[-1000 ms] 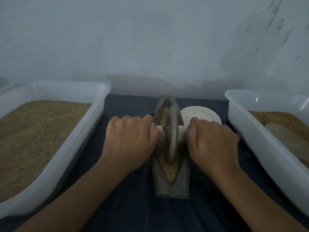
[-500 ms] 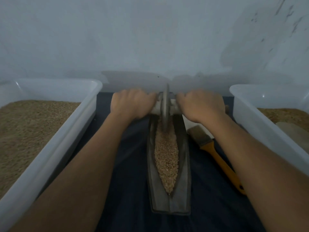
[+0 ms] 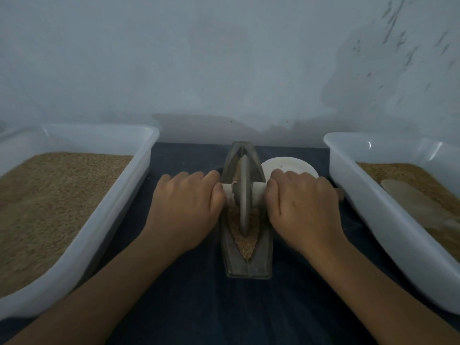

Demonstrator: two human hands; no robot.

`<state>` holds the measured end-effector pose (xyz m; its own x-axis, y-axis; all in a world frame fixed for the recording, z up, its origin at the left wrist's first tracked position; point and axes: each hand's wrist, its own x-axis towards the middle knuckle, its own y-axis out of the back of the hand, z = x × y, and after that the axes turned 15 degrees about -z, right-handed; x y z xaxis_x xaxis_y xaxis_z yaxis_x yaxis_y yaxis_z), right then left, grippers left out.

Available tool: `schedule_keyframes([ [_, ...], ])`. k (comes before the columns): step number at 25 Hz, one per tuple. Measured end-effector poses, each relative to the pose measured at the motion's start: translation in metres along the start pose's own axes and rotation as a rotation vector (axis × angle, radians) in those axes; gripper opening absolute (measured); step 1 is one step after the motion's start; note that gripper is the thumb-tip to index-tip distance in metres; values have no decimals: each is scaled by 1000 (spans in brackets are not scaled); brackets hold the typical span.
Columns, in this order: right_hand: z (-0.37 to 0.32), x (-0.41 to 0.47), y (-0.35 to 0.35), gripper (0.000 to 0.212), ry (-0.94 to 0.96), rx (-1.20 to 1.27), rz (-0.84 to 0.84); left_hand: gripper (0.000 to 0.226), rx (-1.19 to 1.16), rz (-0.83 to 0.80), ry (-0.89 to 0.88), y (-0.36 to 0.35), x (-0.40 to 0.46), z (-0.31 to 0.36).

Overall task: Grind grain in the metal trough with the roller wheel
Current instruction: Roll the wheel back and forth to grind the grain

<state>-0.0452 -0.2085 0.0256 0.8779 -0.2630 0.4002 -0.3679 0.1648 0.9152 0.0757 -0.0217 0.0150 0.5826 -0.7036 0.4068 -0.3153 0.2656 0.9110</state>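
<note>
Gripping the pale axle handle on each side of the roller wheel (image 3: 244,195), both hands are knuckles-up with fingers curled around the handle ends. The left hand (image 3: 185,207) is just left of the metal trough (image 3: 265,255); the right hand (image 3: 302,207) is just right of it. Both forearms extend from the near edge toward the trough and converge on it. The wheel stands upright on its edge in the trough channel, near mid-length, resting in the grain (image 3: 246,245), which fills the channel toward the near tip. The trough lies lengthwise, near to far, on a dark cloth (image 3: 204,307). A white dish (image 3: 286,166) lies just right of the trough's far end, partly hidden by the right hand. A white tray (image 3: 109,212) of grain stands at left; a second white tray (image 3: 368,195) stands at right.
</note>
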Motion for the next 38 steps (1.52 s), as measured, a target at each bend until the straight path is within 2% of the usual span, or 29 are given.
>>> schedule_keyframes([
  [2,0,13,-1,52,-10,-14,-35,30,-39,-38,9,-2,8,-5],
  [3,3,24,-4,55,-32,-21,-69,27,39,-53,-19,-4,18,-6],
  [5,11,54,-10,57,-86,-50,-154,12,176,-175,-68,-11,49,-10],
  [6,16,70,-13,55,-110,-48,-215,8,175,-260,-34,-14,69,-14],
  [7,21,87,-15,54,-126,-24,-281,19,129,-337,23,-16,91,-19],
  [9,27,115,-18,52,-101,-9,-382,56,-34,-526,165,-19,124,-29],
  [10,28,125,-19,50,-56,-38,-395,69,-58,-552,182,-22,132,-31],
  [12,28,128,-21,50,5,-105,-359,73,-3,-545,167,-21,133,-32],
  [13,26,122,-23,53,-2,-111,-309,63,42,-527,122,-21,124,-30],
  [15,19,98,-21,54,-71,-77,-187,20,134,-433,25,-17,98,-22],
  [16,15,83,-20,54,-100,-50,-144,11,177,-363,-1,-14,82,-16],
  [17,11,65,-17,55,-106,-22,-111,11,205,-301,-5,-10,66,-9],
  [19,4,29,-10,53,-58,41,-64,28,223,-221,11,0,33,0],
  [21,3,0,-6,45,-7,90,-11,41,143,-169,18,10,4,6],
  [26,-1,-8,3,46,59,98,62,43,10,-70,60,11,-13,6],
  [28,-2,13,0,53,17,72,29,38,32,-83,5,8,6,-1],
  [30,4,45,-6,55,-63,42,-54,20,161,-223,-79,-2,36,-8],
  [31,10,62,-12,54,-92,1,-110,20,173,-316,-40,-7,57,-12],
  [33,21,94,-22,46,-106,-17,-228,50,83,-513,79,-6,100,-24],
  [34,25,106,-24,46,-135,43,-282,57,8,-600,135,-6,117,-27],
  [36,29,120,-25,48,-179,134,-351,51,6,-641,105,-7,137,-27],
  [38,29,117,-24,39,-132,67,-348,47,50,-619,86,-7,138,-25],
])
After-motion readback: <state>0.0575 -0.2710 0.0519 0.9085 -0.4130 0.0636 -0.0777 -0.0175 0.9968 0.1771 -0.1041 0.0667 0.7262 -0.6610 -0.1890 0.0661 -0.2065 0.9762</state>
